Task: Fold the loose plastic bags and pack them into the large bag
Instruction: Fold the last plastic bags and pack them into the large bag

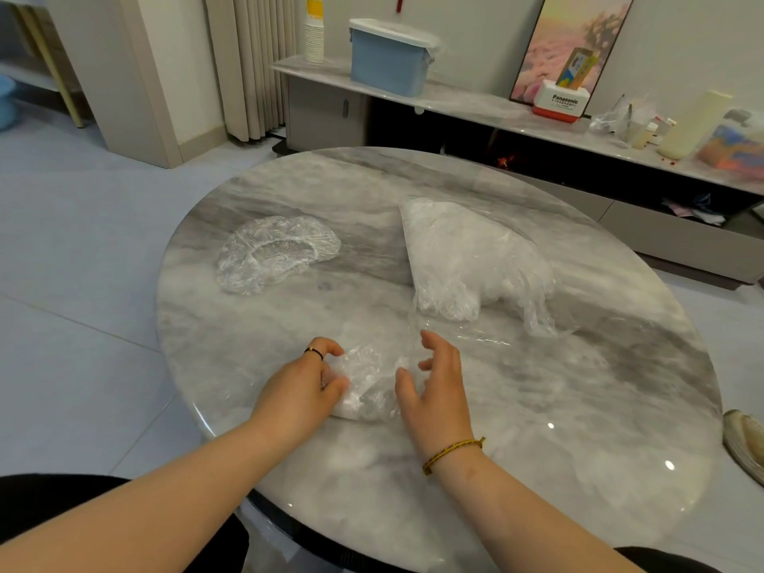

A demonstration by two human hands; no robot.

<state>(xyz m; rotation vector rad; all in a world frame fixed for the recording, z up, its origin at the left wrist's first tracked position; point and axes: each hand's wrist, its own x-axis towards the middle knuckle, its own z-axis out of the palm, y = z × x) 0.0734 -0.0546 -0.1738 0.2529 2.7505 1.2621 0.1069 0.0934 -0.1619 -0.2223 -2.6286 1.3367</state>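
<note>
A folded clear plastic bag [366, 386] lies on the round marble table [578, 386] near its front edge. My left hand [306, 384] pinches the bag's left side between thumb and curled fingers. My right hand [434, 382] hovers at the bag's right side with fingers spread and slightly bent, holding nothing. The large clear bag [471, 254], stuffed with white plastic, lies behind on the right, its open mouth facing my hands. A loose crinkled bag with an elastic rim [273, 252] rests on the table at the left.
A low marble sideboard [475, 103] runs behind the table, carrying a blue bin [388, 60], stacked paper cups [314, 39], a white-and-red box [560, 103] and bottles. A slipper [744, 440] lies on the floor at the right. Grey tiled floor lies to the left.
</note>
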